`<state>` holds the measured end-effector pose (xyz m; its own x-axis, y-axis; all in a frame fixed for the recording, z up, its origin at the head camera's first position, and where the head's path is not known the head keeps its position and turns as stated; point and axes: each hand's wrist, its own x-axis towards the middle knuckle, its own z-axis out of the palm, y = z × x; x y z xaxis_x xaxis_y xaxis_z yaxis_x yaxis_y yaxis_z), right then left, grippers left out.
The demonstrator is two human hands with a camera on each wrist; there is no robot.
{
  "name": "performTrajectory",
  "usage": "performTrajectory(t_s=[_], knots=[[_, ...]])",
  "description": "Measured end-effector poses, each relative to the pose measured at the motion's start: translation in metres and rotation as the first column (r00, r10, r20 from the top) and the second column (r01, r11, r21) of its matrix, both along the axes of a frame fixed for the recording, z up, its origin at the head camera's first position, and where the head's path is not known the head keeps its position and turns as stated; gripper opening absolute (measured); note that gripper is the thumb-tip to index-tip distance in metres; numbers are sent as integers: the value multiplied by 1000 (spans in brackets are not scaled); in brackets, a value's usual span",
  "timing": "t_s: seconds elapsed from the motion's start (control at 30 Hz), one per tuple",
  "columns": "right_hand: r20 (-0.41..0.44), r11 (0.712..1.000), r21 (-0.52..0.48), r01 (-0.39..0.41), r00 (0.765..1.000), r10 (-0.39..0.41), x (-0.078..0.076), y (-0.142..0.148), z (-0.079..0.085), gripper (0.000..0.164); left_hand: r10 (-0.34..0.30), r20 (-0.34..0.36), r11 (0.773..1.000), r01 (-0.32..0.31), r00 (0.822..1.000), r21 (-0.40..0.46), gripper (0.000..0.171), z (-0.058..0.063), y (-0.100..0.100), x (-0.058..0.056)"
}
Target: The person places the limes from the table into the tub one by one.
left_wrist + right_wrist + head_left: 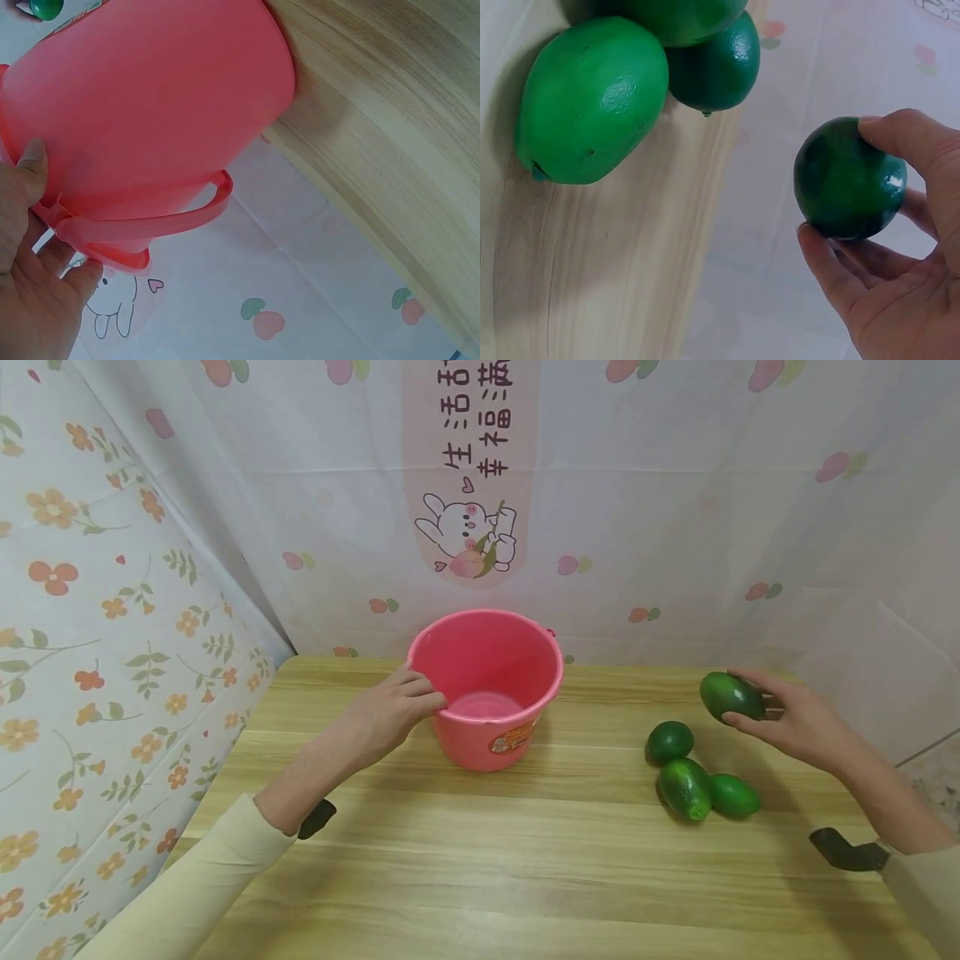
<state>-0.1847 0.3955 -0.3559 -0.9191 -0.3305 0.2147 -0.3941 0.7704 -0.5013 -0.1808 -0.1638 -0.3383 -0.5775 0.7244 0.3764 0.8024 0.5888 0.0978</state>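
A pink plastic bucket (487, 743) stands upright on the wooden table, its inside bare down to the bottom. My left hand (393, 706) grips its left rim; the left wrist view shows the thumb (34, 165) against the outer wall, near the folded handle (157, 225). To the right, my right hand (795, 718) holds a glossy dark green oval fruit (729, 696) above the table, pinched between thumb and fingertips. Just below it lie a round dark green fruit (670, 742), a longer green fruit (684, 787) and a brighter green fruit (735, 796), grouped close together.
The bucket and fruits rest on a light wooden table (480, 877). Behind its far edge hangs a white printed cloth (637, 527) with a rabbit drawing. A flowered cloth (112, 635) hangs along the left side.
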Motion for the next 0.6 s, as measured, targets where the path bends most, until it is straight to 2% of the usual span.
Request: performTrajectory(t_s=[0.3, 0.43, 0.6], knots=[[0, 999, -7, 36, 999, -36, 0, -6, 7, 67, -3, 3, 1000, 3, 1000, 2, 26, 1, 0, 0], [26, 997, -4, 73, 997, -73, 2, -12, 13, 68, -9, -10, 1000, 9, 1000, 3, 26, 1, 0, 0], [37, 997, -25, 79, 996, -78, 3, -20, 18, 67, -8, -10, 1000, 8, 1000, 1, 28, 1, 0, 0]])
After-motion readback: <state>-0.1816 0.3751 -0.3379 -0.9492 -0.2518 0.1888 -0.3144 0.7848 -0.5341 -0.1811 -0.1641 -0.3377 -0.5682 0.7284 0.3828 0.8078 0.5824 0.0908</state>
